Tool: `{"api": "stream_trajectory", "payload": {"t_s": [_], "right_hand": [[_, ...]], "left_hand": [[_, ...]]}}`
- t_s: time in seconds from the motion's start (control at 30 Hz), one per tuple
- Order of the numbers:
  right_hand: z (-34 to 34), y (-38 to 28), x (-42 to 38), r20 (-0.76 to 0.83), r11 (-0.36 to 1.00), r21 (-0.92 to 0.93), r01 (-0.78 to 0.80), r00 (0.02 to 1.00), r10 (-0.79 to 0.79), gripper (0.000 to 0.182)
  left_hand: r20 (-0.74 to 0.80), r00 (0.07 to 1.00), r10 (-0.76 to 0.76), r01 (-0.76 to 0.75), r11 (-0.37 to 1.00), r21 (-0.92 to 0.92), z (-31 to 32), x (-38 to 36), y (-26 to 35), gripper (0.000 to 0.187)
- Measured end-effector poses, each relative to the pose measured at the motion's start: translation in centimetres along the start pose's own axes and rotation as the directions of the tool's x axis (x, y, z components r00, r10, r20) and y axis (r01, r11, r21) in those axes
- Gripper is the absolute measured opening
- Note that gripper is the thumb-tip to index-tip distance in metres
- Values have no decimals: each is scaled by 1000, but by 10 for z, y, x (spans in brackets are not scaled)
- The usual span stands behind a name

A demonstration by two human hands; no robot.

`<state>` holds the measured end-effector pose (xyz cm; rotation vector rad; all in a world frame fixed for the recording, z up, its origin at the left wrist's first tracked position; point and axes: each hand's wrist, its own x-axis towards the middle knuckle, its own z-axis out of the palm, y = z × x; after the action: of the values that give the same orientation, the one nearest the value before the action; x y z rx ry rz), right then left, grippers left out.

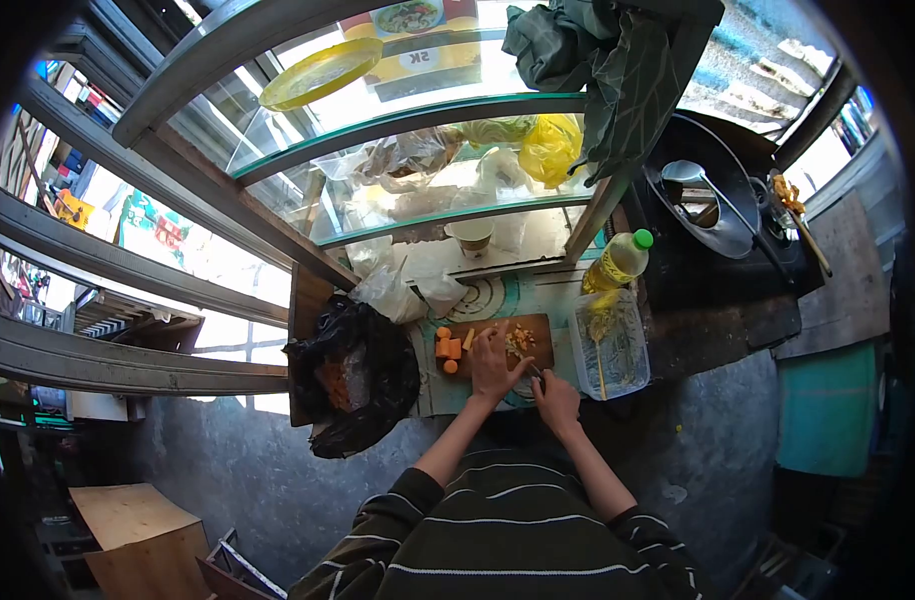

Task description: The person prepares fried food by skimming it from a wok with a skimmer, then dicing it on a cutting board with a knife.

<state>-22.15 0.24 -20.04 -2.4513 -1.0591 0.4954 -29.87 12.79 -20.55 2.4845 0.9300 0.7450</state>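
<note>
A brown wooden cutting board (541, 335) lies on the counter. Thick orange carrot pieces (449, 349) sit at its left end, with a thin carrot stick (469, 339) beside them. Small diced carrot bits (522, 338) are scattered right of the middle. My left hand (492, 368) rests over the board, fingers stretched forward and thumb out toward the knife; what lies under the fingers is hidden. At the board's front edge, my right hand (558, 400) is closed round the handle of a knife (537, 371), whose blade is mostly hidden.
A black plastic bag (403, 365) with orange scraps stands to the left. On the right are a clear plastic tub (630, 372) with a brush-like stick and a yellow liquid bottle (618, 262). Beyond them stands a large wok (723, 235). A glass display case (448, 222) rises behind.
</note>
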Motion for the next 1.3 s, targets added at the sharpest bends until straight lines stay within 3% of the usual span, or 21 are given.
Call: {"api": "stream_trajectory", "payload": {"t_s": [0.07,0.23,0.33,0.4,0.5,0.63,0.7,0.73,0.8,0.97,1.03,1.17,1.23,1.3], "right_hand": [[1,0,-5,-104,999,-10,33,994,-34,25],[-7,8,-18,-136,999,-36,-32,990,27,25],[-13,14,-25,-156,998,-47,-49,987,41,26],[-17,19,-31,-160,997,-47,-54,986,46,26],[-17,26,-37,-151,996,-45,-74,986,67,25],[-12,25,-36,13,983,114,-143,990,143,30],[-4,21,-30,58,967,193,-163,986,155,31],[3,21,-26,111,954,263,-142,987,116,32],[17,18,-19,200,930,348,-119,979,50,35],[51,13,-3,156,884,467,3,984,-86,35],[59,18,4,258,833,543,-105,965,-46,36],[62,26,7,247,735,657,-169,969,1,37],[52,29,6,410,622,673,-401,902,139,37],[46,26,4,419,543,715,-440,892,170,37]], "left_hand": [[30,999,13,-14,999,40,9,5,-4,76],[92,995,26,-35,995,89,23,13,-15,76],[68,998,-1,-6,994,106,31,17,-27,67],[90,995,38,-58,969,241,33,17,-37,61],[59,998,30,-42,974,222,24,22,-47,46],[19,1000,-11,6,979,206,6,28,-62,32],[72,983,-171,155,970,190,-5,31,-64,27],[64,983,-170,155,969,192,-7,31,-66,27],[209,949,-235,170,942,288,-12,29,-66,27],[227,953,-202,111,927,359,-8,21,-71,27],[204,963,-177,91,923,373,-6,19,-71,27],[246,942,-227,136,931,340,-8,19,-71,24],[255,940,-225,133,933,336,-7,21,-72,23],[220,946,-237,157,932,328,-2,20,-76,16]]}}
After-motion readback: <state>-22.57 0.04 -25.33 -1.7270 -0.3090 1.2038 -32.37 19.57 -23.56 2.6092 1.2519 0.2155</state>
